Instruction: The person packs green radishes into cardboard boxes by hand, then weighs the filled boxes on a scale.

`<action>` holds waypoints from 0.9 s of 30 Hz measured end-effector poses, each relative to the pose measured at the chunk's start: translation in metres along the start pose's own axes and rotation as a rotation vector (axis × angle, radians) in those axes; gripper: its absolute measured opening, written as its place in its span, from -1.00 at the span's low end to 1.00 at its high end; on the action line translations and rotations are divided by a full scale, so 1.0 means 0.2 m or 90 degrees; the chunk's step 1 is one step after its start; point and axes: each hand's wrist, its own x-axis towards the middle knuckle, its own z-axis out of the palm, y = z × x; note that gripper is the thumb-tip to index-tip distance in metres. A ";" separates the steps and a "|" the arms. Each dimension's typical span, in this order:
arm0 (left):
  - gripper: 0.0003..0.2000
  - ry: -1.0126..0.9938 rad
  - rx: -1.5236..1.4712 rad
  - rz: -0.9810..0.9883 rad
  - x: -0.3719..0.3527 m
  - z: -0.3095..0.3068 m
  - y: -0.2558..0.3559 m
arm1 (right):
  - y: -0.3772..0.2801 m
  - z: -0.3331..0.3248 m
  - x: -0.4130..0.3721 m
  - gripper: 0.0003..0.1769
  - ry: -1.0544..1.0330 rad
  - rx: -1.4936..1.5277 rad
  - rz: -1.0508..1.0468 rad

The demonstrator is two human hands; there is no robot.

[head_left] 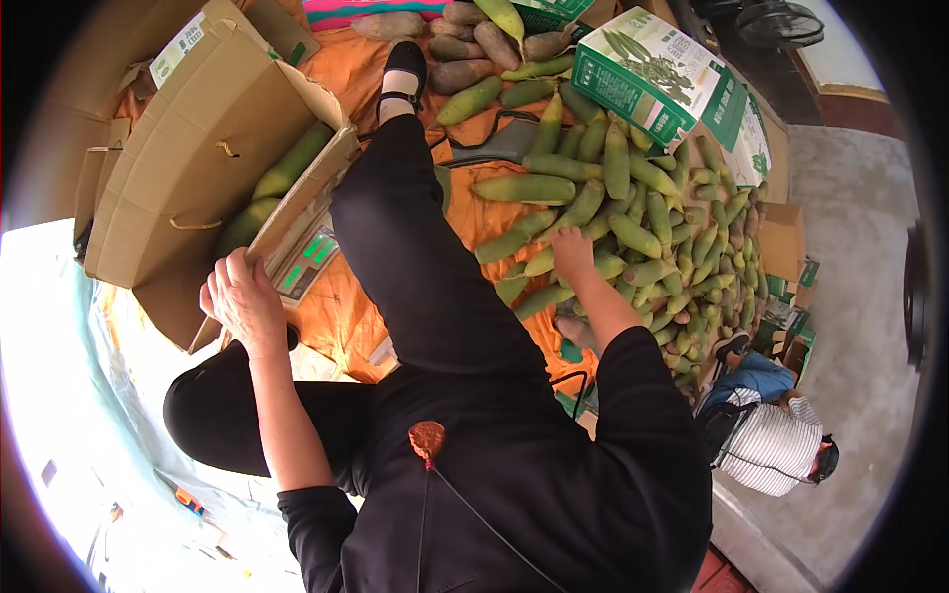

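Note:
My left hand (242, 296) is closed over the near edge of an open cardboard box (178, 178). Inside the box lie a few green radishes (294, 163), partly hidden by its side. Beside that hand, a digital scale (308, 262) shows lit green figures I cannot read. My right hand (573, 254) is at the near side of a large pile of green radishes (633, 235), its fingers curled down on a green radish (540, 262). The hand covers part of that radish.
Reddish radishes (460, 74) lie at the back on the orange sheet (336, 321). A green-and-white printed carton (647, 74) stands behind the pile. Another person (766, 445) is at the right, near more cartons (786, 242). A fan (781, 25) is at the upper right.

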 end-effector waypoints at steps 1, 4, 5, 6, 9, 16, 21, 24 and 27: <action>-0.77 0.002 0.006 -0.002 0.00 0.00 0.00 | 0.00 0.06 0.00 -0.49 0.003 0.002 -0.006; -0.75 -0.036 0.005 -0.024 0.00 -0.01 0.00 | -0.03 0.17 0.02 -0.53 0.073 -0.039 -0.075; -0.76 -0.024 0.004 -0.018 0.00 -0.01 0.00 | -0.04 0.18 0.04 -0.57 0.057 -0.071 -0.114; -0.77 -0.021 -0.007 -0.019 0.00 0.00 0.00 | -0.07 0.18 0.05 -0.62 0.042 -0.105 -0.153; -0.80 -0.009 -0.033 -0.016 0.00 -0.01 0.00 | -0.11 0.23 0.10 -0.69 0.022 -0.125 -0.185; -0.79 0.007 -0.044 -0.032 0.00 0.00 -0.01 | -0.17 0.30 0.15 -0.69 -0.063 -0.212 -0.197; -0.79 0.015 -0.073 -0.025 0.01 -0.01 -0.01 | -0.15 0.25 0.17 -0.67 -0.100 -0.198 -0.184; -0.79 0.017 -0.078 -0.029 0.01 -0.01 -0.01 | -0.16 0.05 0.16 -0.54 -0.049 -0.064 -0.129; -0.90 0.041 -0.081 -0.028 0.02 -0.03 0.00 | -0.16 -0.11 0.16 -0.36 0.047 0.190 -0.109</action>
